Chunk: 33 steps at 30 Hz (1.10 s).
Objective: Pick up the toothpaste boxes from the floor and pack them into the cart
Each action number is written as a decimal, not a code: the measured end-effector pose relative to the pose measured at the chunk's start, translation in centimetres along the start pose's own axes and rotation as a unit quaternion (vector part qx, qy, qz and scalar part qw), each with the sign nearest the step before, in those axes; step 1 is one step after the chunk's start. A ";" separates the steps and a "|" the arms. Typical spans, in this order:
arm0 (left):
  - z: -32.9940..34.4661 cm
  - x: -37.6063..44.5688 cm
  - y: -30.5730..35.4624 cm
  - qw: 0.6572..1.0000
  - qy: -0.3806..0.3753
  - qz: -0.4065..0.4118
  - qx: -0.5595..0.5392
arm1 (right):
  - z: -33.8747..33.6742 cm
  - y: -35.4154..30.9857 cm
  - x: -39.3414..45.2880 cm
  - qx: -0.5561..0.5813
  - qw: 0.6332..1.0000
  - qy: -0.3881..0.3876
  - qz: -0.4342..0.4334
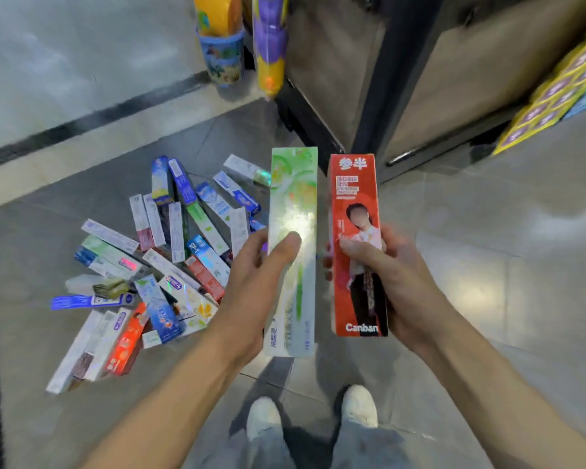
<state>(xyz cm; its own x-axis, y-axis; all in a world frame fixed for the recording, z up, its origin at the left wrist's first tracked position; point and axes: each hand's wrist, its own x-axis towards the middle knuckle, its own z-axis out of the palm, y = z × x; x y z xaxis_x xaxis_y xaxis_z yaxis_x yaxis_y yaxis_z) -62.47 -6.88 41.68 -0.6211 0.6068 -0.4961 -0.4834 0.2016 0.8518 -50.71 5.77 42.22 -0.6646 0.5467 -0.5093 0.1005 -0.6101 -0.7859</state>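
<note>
Early stage. The left hand (pixel 251 279) grasps a green box (pixel 293 252) and the right hand (pixel 389 275) grasps a red box (pixel 356 245), both lifted. A large pile of boxes (pixel 156 265) remains on the floor (pixel 487 265); no cart is visible.

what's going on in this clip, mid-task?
A person stands over a heap of mixed toothpaste boxes on the grey tiled floor, holding one box in each hand. The left hand grips a long pale green cardboard toothpaste box, thumb across its front. The right hand grips a red cardboard toothpaste box with a printed figure. Both boxes are upright, side by side, lifted off the floor. No cart is in view, so nothing shown is packed yet; most boxes remain on the floor.
</note>
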 end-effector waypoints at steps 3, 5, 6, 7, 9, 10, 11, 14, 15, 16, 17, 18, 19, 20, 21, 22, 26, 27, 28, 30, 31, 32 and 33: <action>3.0 -7.0 7.9 1.000 -0.002 -0.001 0.000 | 2.8 -7.2 -7.2 0.007 1.000 0.002 -0.008; 4.9 -11.3 12.8 1.000 -0.002 -0.007 0.003 | 4.4 -11.9 -11.6 0.000 1.000 0.013 -0.024; 5.8 -13.5 15.0 1.000 -0.001 -0.009 0.005 | 4.9 -14.0 -13.8 -0.012 0.999 0.022 -0.032; 6.7 -15.3 16.9 1.000 -0.006 -0.010 0.003 | 5.3 -16.1 -16.0 -0.025 0.998 0.035 -0.043; 8.6 -18.9 20.7 1.000 -0.027 -0.006 -0.013 | 6.0 -19.9 -19.8 -0.038 0.995 0.059 -0.069; 9.5 -20.6 22.4 0.999 -0.035 -0.001 -0.022 | 6.0 -21.5 -21.6 -0.040 0.994 0.066 -0.080; 10.5 -22.0 23.9 0.999 -0.043 0.001 -0.025 | 5.9 -23.1 -23.3 -0.037 0.992 0.073 -0.091; 13.6 -25.4 27.7 0.998 -0.062 0.019 -0.013 | 5.4 -27.2 -28.1 -0.030 0.990 0.073 -0.120; 14.6 -26.3 28.8 0.997 -0.071 0.031 -0.001 | 5.1 -28.3 -29.5 -0.029 0.988 0.078 -0.130; 15.7 -27.1 29.8 0.996 -0.077 0.043 0.008 | 4.7 -29.4 -30.9 -0.026 0.986 0.082 -0.141; 16.7 -27.8 30.5 0.995 -0.085 0.053 0.016 | 4.4 -30.4 -32.1 -0.021 0.985 0.085 -0.151; 17.7 -28.4 31.1 0.993 -0.095 0.061 0.026 | 4.0 -31.2 -33.4 -0.013 0.983 0.085 -0.162; 18.6 -29.1 31.8 0.991 -0.109 0.072 0.033 | 3.6 -32.0 -34.4 -0.004 0.982 0.082 -0.173; 19.6 -29.7 32.5 0.988 -0.125 0.082 0.044 | 3.3 -32.6 -35.5 0.006 0.980 0.078 -0.183; 20.6 -30.4 33.1 0.984 -0.141 0.094 0.058 | 2.9 -33.2 -36.5 0.014 0.978 0.075 -0.192; 21.6 -31.0 33.6 0.979 -0.159 0.105 0.071 | 2.5 -33.7 -37.3 0.019 0.976 0.079 -0.202; 25.3 -33.5 35.2 0.959 -0.233 0.120 0.105 | 0.9 -35.4 -40.7 0.040 0.965 0.122 -0.229; 25.9 -33.7 35.4 0.955 -0.248 0.119 0.108 | 0.6 -35.5 -41.3 0.044 0.962 0.133 -0.233; 26.6 -34.0 35.5 0.951 -0.263 0.118 0.110 | 0.4 -35.8 -42.1 0.046 0.959 0.147 -0.237; 27.7 -34.4 35.7 0.944 -0.288 0.111 0.113 | 0.0 -35.9 -43.5 0.056 0.951 0.176 -0.248; 28.2 -34.6 35.7 0.941 -0.301 0.106 0.115 | -0.2 -35.9 -44.0 0.064 0.946 0.189 -0.255; 28.7 -34.7 35.7 0.935 -0.318 0.101 0.117 | -0.3 -35.9 -44.6 0.071 0.940 0.203 -0.263; 29.1 -34.7 35.8 0.929 -0.337 0.096 0.118 | -0.2 -35.9 -45.0 0.077 0.934 0.220 -0.271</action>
<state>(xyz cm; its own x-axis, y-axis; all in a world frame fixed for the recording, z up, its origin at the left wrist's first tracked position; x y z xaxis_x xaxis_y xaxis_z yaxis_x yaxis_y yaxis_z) -40.24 1.65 94.29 -0.1160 0.9765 -0.1817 -0.2060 0.1553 0.9661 -24.23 3.20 93.28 -0.2151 0.9611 -0.1733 -0.2932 -0.2328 -0.9273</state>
